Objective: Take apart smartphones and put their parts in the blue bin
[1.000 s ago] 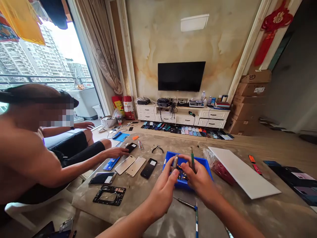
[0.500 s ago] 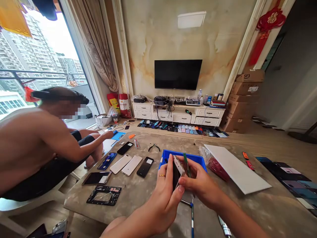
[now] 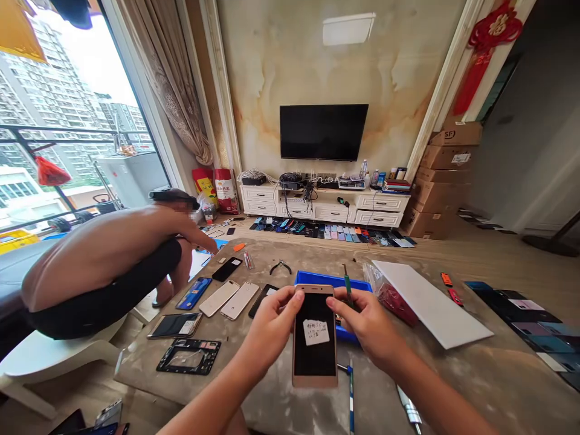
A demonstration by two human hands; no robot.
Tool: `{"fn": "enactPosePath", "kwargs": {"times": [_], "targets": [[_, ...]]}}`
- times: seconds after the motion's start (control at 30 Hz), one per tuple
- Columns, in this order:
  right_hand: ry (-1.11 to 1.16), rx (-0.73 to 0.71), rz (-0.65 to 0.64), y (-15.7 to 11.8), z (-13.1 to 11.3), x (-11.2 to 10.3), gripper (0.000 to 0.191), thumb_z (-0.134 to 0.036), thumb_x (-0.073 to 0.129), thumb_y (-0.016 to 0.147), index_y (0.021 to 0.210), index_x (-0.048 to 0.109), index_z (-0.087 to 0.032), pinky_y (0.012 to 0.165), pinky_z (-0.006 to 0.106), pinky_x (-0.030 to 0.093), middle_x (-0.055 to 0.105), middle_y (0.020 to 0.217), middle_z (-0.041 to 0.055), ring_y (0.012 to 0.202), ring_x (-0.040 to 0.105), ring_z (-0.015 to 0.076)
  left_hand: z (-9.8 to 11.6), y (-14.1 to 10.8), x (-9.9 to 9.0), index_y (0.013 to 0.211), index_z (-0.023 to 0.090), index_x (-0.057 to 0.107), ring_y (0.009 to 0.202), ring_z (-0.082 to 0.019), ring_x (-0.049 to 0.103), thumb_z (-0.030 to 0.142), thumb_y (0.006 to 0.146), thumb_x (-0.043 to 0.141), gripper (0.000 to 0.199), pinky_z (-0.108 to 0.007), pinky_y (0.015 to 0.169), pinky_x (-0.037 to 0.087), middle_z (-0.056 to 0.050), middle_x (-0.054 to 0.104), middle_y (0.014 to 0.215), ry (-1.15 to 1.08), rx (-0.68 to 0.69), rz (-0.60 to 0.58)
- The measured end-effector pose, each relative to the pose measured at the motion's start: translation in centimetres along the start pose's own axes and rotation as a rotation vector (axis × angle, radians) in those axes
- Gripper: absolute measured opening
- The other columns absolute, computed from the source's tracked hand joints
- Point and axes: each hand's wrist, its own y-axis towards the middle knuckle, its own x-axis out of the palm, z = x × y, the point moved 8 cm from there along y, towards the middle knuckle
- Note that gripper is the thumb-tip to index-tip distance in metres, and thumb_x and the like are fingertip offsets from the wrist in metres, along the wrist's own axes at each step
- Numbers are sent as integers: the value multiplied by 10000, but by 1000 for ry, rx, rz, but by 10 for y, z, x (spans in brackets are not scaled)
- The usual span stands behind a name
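Left-hand fingers [image 3: 274,314] and right-hand fingers [image 3: 356,311] close on a gold-framed, black-screened smartphone [image 3: 315,356] above the stone-patterned surface [image 3: 263,386], apparently keeping its handwritten white label [image 3: 316,332] readable.

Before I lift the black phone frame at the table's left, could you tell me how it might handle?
Probably light for its size: the black phone frame is thin, with a wide opening. It may flex if gripped by one narrow side. Lying flat on the table, it seems unlikely to roll.
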Motion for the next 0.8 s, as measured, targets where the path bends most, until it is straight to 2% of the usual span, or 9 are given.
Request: {"fn": "enactPosePath", "kwargs": {"times": [0.1,0.23,0.37,0.47,0.53,0.6,0.7,0.73,0.8], "targets": [[2,15,-54,-1,-1,1,327,-498,722,817,806,663,-176,489,224,258,517,679,-25,551,352,83,0,4,-7,963,149,679,742,-175,557,547,886,615,410,-245,611,463,-52,625,839,-46,-26,-19],[-2,14,-82,-4,-7,5,341,-509,693,848,786,661,-176,481,225,245,509,677,-29,542,332,77,9,-1,-11,775,144,628,672,-124,432,513,888,634,386,-211,586,371,-8,513,715,16,70,21],[15,-4,-53,-3,-13,8,351,-496,737,812,722,665,-165,502,235,263,508,652,-25,563,357,85,13,-3,-8,759,144,636,687,-122,414,498,873,660,372,-211,606,350,-1,508,708,41,108,55],[62,-9,4,2,-14,3,361,-502,768,772,724,676,-157,496,239,260,526,655,-16,556,368,84,5,-1,-8,755,152,639,616,-114,411,571,858,637,432,-211,535,319,8,505,665,-12,-1,37],[116,-9,73,8,-13,-6,399,-538,781,735,724,652,-161,471,239,233,508,631,-26,517,334,73,-4,-3,-4,695,159,612,548,-113,417,651,862,567,521,-219,489,304,7,499,609,-28,-118,-41],[175,-7,159,14,-11,-19,447,-580,795,682,725,611,-175,443,239,179,453,583,-55,471,257,57,-11,-10,5,639,159,605,496,-112,427,673,869,534,568,-230,480,298,3,500,548,50,-215,-216],[241,16,244,20,-8,-33,506,-603,829,602,728,562,-191,427,236,115,367,535,-96,445,167,42,-14,-24,19,612,153,622,457,-91,388,625,893,547,555,-240,498,268,13,472,482,197,-243,-472],[254,32,253,21,-6,-34,519,-609,833,593,718,545,-196,425,232,107,337,521,-106,443,152,39,-14,-25,21,609,151,624,451,-86,366,613,903,543,554,-244,497,250,17,457,469,196,-231,-493],[266,74,240,22,-2,-33,539,-647,811,609,696,522,-200,418,222,101,304,501,-117,440,135,37,-15,-22,20,578,152,601,430,-78,319,601,896,565,552,-256,480,193,27,412,436,77,-238,-425]]}}
